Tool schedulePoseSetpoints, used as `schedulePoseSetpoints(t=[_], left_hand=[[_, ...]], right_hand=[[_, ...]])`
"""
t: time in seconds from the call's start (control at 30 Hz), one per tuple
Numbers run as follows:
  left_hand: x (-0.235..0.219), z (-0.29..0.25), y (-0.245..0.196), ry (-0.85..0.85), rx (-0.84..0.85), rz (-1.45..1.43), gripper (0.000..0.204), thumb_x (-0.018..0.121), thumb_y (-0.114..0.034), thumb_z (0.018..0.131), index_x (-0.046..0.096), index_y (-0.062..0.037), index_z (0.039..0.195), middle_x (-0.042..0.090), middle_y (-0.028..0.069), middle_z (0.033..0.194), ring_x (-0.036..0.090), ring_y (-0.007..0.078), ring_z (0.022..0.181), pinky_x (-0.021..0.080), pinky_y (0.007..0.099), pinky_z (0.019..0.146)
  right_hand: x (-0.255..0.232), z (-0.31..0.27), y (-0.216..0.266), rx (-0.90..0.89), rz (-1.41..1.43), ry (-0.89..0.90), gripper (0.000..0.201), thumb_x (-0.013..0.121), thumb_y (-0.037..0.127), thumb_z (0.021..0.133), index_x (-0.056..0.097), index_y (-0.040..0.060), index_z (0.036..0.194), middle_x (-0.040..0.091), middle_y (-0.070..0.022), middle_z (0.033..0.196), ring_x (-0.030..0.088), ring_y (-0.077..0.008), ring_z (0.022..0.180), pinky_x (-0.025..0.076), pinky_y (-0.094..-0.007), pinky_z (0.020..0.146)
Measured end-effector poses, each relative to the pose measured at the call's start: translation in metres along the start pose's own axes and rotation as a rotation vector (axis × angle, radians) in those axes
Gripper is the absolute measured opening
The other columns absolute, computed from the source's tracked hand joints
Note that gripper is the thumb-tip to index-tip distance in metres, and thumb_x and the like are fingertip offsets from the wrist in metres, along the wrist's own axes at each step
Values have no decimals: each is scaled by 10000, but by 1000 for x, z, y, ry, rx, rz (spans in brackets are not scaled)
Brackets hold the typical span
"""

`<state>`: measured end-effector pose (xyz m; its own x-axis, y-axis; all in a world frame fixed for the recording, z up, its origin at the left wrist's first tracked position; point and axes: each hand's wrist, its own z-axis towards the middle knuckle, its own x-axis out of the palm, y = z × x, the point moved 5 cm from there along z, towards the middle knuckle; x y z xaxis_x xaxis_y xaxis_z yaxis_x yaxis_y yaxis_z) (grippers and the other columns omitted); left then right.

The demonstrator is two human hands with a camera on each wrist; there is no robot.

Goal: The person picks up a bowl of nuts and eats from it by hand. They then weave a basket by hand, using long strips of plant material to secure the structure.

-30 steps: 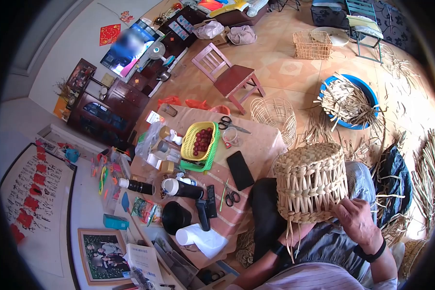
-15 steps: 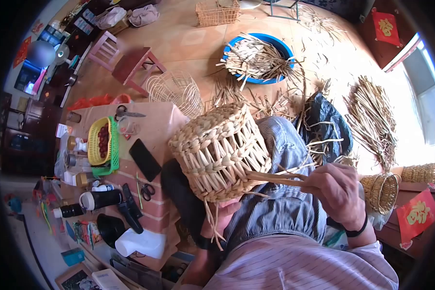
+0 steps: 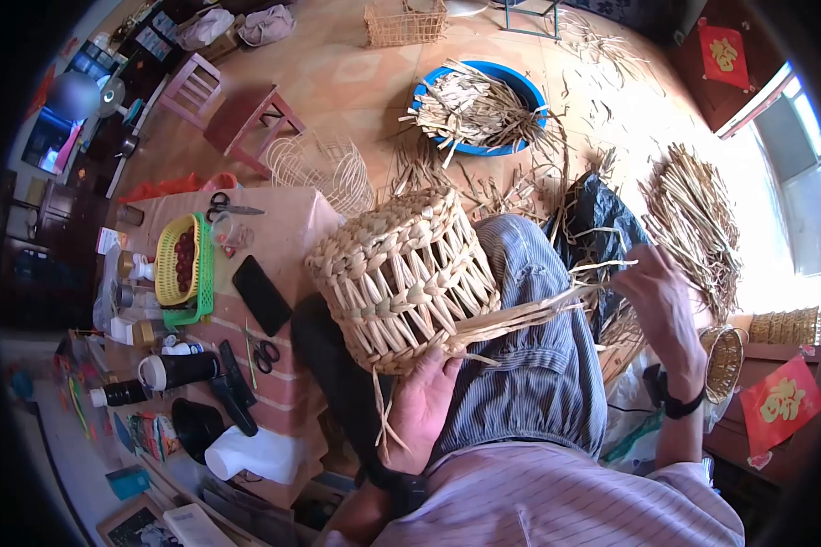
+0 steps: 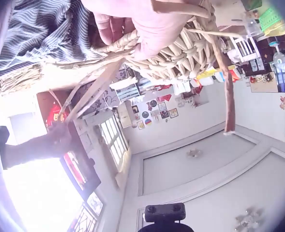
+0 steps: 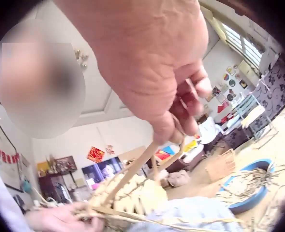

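Note:
A woven straw basket lies tilted on the lap, with its open-work side facing up and its closed base away from the body. My left hand grips the near rim, and its thumb presses where several strands leave the weave; in the left wrist view the same hand covers part of the rim. Out to the right, my right hand pinches flat straw strands between thumb and fingers, stretched from the rim. The right wrist view shows a strand running from these fingertips to the basket. Loose ends dangle beside the left hand.
At left, a table bears a phone, scissors and a fruit basket. A blue tub of straw stands ahead on the floor. Straw bundles and a dark plastic bag lie at right.
The head view has swung right. My right hand has gone from the basket rim out to the right, drawing strands along. The left hand, earlier mostly hidden beneath the basket, now shows at the rim.

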<state>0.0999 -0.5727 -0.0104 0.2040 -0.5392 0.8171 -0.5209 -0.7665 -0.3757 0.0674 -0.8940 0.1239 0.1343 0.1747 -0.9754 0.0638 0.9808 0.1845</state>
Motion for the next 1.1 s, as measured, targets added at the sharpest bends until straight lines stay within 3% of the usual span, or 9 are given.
schedulePoseSetpoints(t=[0.1,0.2,0.27,0.43,0.57,0.7,0.77,0.9,1.1], left_hand=[[-1,-4,0,117,43,70,622,663,115,905,572,-136,1468,610,47,1466,566,233,1349,460,451,1146],[14,-6,-1,170,30,42,559,700,89,912,602,-101,1428,618,63,1436,568,231,1340,483,430,1138],[17,-3,2,88,30,22,540,713,35,948,572,-96,1452,607,68,1441,576,225,1318,479,417,1140],[17,8,3,44,87,96,495,688,-46,1010,521,-66,1475,609,85,1424,604,232,1273,521,410,1068],[21,9,2,-6,167,155,480,673,-69,1027,514,-42,1478,619,109,1414,629,254,1249,543,437,1061],[15,4,7,-91,22,176,566,708,-118,1019,464,-45,1524,609,123,1434,619,276,1290,529,445,1096],[-2,8,12,-28,2,135,450,705,-109,1015,562,-16,1431,652,137,1378,624,293,1275,529,439,1097],[-23,15,18,0,-50,116,532,725,-153,1017,508,-79,1497,618,102,1435,613,268,1290,531,460,1084],[-5,14,8,148,-25,165,503,700,-159,1036,511,-61,1492,640,89,1400,625,228,1272,530,420,1085]], right_hand=[[-1,14,44,-69,25,-216,292,807,88,813,736,52,1095,637,-132,1294,608,-306,1231,526,-462,1017],[-2,22,106,-395,256,-185,347,805,132,826,693,72,1149,661,-91,1266,639,-283,1181,527,-410,988],[24,34,133,-495,328,-125,247,674,164,913,619,22,1107,630,-88,1047,641,-265,1009,504,-419,902],[63,51,135,-582,391,39,172,611,151,881,578,42,1010,548,-90,916,624,-282,899,527,-419,750],[74,47,128,-577,361,18,152,623,169,884,580,63,985,559,-73,890,636,-272,839,538,-386,650],[88,11,120,-496,382,127,147,653,197,879,599,99,973,578,-55,814,669,-258,751,541,-389,604],[86,13,120,-481,396,139,138,672,201,872,607,116,959,592,-41,789,671,-245,721,538,-390,585],[69,22,111,-410,397,168,174,727,209,908,608,109,831,590,-47,694,651,-257,621,499,-403,531],[50,23,51,-274,374,177,317,810,202,875,595,35,712,577,-110,620,584,-313,544,448,-416,525]])
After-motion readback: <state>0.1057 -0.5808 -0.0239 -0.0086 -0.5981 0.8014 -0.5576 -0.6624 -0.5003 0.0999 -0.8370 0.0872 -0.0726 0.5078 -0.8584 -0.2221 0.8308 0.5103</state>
